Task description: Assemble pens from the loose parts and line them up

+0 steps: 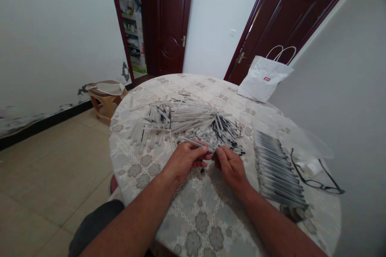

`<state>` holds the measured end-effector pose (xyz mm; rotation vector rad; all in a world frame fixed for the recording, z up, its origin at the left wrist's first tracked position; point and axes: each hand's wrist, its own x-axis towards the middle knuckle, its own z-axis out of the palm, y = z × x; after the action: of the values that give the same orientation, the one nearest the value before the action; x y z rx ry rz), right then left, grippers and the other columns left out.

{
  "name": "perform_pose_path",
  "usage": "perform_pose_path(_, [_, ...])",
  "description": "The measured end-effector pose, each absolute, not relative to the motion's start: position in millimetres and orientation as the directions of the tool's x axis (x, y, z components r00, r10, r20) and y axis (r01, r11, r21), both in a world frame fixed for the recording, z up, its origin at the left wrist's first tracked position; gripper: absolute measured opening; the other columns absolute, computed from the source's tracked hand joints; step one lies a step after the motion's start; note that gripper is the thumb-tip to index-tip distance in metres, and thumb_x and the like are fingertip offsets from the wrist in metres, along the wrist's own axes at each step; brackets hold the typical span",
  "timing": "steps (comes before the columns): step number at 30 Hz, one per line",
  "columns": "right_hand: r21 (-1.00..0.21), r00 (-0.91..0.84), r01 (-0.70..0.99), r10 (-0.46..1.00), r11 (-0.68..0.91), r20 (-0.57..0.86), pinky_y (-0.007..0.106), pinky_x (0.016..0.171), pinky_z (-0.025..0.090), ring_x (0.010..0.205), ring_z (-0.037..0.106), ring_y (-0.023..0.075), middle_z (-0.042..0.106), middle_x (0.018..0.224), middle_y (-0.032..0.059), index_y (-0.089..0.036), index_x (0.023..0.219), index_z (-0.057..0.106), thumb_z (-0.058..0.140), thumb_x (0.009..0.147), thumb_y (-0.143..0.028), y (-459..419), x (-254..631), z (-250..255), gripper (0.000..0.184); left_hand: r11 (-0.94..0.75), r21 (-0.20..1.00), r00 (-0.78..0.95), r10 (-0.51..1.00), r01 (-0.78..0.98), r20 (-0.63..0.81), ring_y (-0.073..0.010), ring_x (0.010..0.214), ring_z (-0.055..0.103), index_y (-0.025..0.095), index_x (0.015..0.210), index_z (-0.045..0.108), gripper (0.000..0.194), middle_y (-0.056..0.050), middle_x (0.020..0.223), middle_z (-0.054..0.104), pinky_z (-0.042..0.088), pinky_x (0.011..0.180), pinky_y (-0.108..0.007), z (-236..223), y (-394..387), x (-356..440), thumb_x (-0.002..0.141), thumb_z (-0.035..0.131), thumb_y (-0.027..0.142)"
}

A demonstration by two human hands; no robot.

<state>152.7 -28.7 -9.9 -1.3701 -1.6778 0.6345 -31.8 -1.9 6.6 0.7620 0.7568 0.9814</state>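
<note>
Between my two hands, above the near side of the table, is a slim pale pen (193, 141). My left hand (189, 157) is closed around its body, thumb on top. At the pen's right end my right hand (226, 162) pinches with thumb and fingers; they hide that end. Just beyond both hands lies a loose heap of white pen barrels (193, 114). Dark thin pieces (226, 126) and small black caps (235, 144) are mixed in at its right side. One small black piece (202, 170) rests on the cloth below my left fingers.
A row of grey pens (277, 168) lies side by side at the right. Beyond it are black-framed glasses (319, 184) and clear plastic film (310, 140). A white paper bag (265, 78) stands at the back right of the round table (202, 225). A stool (105, 98) is at left.
</note>
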Motion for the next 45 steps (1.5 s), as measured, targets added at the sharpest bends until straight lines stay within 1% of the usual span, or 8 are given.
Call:
perform_pose_path(6, [-0.822,-0.025,0.49,0.947,0.291,0.32,0.028,0.066,0.044,0.07,0.059,0.0172,0.063,0.078,-0.0001,-0.021,0.107,0.06,0.05,0.101,-0.045,-31.4,150.2,-8.6,0.026,0.333,0.847,0.327,0.923,-0.414,-0.203,-0.0172,0.076,0.071,0.014,0.093,0.069,0.026,-0.01,0.089,0.074,0.058,0.057,-0.023,9.6,-4.0,-32.1,0.076,0.083,0.029])
perform_pose_path(13, [-0.838,-0.049,0.478,0.961,0.263,0.273,0.028,0.059,0.038,0.061,0.05,0.0161,0.053,0.065,-0.001,-0.023,0.072,0.05,0.037,0.106,-0.046,-27.8,146.3,-20.4,0.042,0.322,0.853,0.316,0.928,-0.411,-0.198,-0.0187,0.075,0.07,0.013,0.093,0.067,0.031,-0.01,0.088,0.073,0.056,0.056,-0.025,8.6,-5.6,-31.7,0.074,0.084,0.031])
perform_pose_path(19, [-0.835,-0.071,0.462,0.951,0.299,0.301,0.027,0.065,0.042,0.071,0.055,0.0171,0.061,0.079,0.0003,-0.022,0.096,0.06,0.049,0.102,-0.045,-29.9,146.9,-20.7,0.026,0.277,0.873,0.312,0.937,-0.401,-0.154,-0.0188,0.077,0.069,0.012,0.095,0.068,0.03,-0.01,0.087,0.072,0.054,0.058,-0.026,6.0,-4.9,-32.0,0.077,0.081,0.033])
perform_pose_path(24, [-0.849,-0.063,0.451,0.959,0.274,0.275,0.027,0.061,0.039,0.063,0.051,0.0161,0.054,0.067,-0.0017,-0.023,0.075,0.053,0.039,0.105,-0.048,-29.7,145.2,-22.2,0.042,0.285,0.876,0.315,0.935,-0.388,-0.165,-0.0198,0.078,0.069,0.012,0.095,0.068,0.032,-0.01,0.088,0.072,0.054,0.059,-0.027,4.6,-5.1,-32.3,0.076,0.082,0.033])
perform_pose_path(30, [-0.841,-0.046,0.454,0.95,0.295,0.308,0.027,0.065,0.042,0.071,0.056,0.0171,0.06,0.077,-0.0005,-0.022,0.091,0.06,0.049,0.101,-0.049,-29.1,147.2,-21.3,0.031,0.285,0.873,0.303,0.938,-0.396,-0.169,-0.0196,0.076,0.068,0.011,0.094,0.069,0.034,-0.011,0.087,0.073,0.053,0.058,-0.027,6.9,-5.7,-31.6,0.073,0.084,0.033])
perform_pose_path(36, [-0.88,-0.041,0.404,0.966,0.249,0.254,0.027,0.057,0.037,0.059,0.047,0.0152,0.049,0.063,-0.0025,-0.023,0.072,0.049,0.035,0.105,-0.051,-28.3,147.0,-23.1,0.045,0.302,0.865,0.308,0.934,-0.4,-0.183,-0.0196,0.075,0.07,0.013,0.092,0.071,0.031,-0.01,0.087,0.073,0.055,0.058,-0.026,10.6,-6.0,-31.8,0.071,0.085,0.031])
perform_pose_path(41, [-0.844,-0.052,0.44,0.946,0.308,0.318,0.028,0.066,0.043,0.072,0.057,0.0175,0.063,0.083,0.0014,-0.022,0.101,0.06,0.049,0.101,-0.045,-32.9,148.5,-11.9,0.026,0.306,0.862,0.297,0.935,-0.405,-0.193,-0.0189,0.076,0.07,0.013,0.092,0.072,0.031,-0.012,0.089,0.074,0.055,0.058,-0.025,11.8,-5.9,-32.6,0.071,0.086,0.03])
perform_pose_path(45, [-0.822,-0.071,0.489,0.952,0.293,0.298,0.028,0.06,0.039,0.065,0.053,0.017,0.058,0.071,0.0001,-0.023,0.081,0.058,0.046,0.102,-0.044,-33.8,149.1,-10.8,0.033,0.308,0.86,0.33,0.927,-0.406,-0.176,-0.018,0.075,0.069,0.013,0.092,0.072,0.031,-0.009,0.086,0.073,0.055,0.057,-0.025,11.0,-6.7,-32.2,0.072,0.086,0.032])
